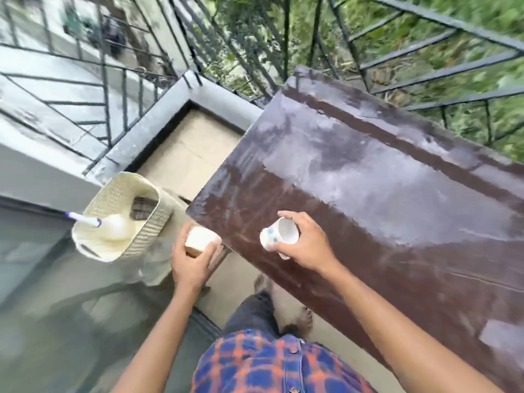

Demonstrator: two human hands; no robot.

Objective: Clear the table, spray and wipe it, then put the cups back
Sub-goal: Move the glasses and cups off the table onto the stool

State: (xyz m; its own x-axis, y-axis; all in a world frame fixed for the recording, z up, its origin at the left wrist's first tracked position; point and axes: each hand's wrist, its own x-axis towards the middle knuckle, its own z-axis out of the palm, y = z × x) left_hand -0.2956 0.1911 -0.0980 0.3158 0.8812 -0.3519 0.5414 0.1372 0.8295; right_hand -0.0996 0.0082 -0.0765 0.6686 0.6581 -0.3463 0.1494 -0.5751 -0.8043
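A dark brown table [368,171] with a glossy, streaked top fills the right half of the view. My right hand [307,245] holds a white cup with blue flowers [279,234], tilted on its side, just above the table's near left corner. My left hand [192,262] grips a cream-coloured cup [201,239] off the table's left edge, over the floor. A cream woven basket [122,214] stands to the left, with a white spray bottle [113,225] with a blue-and-white nozzle lying in it.
A dark object [143,207] lies in the basket beside the bottle. A black metal railing [425,66] runs behind the table, a grey ledge [158,114] to the left. A glass surface [56,293] lies at the lower left. My feet stand on the beige floor [192,154].
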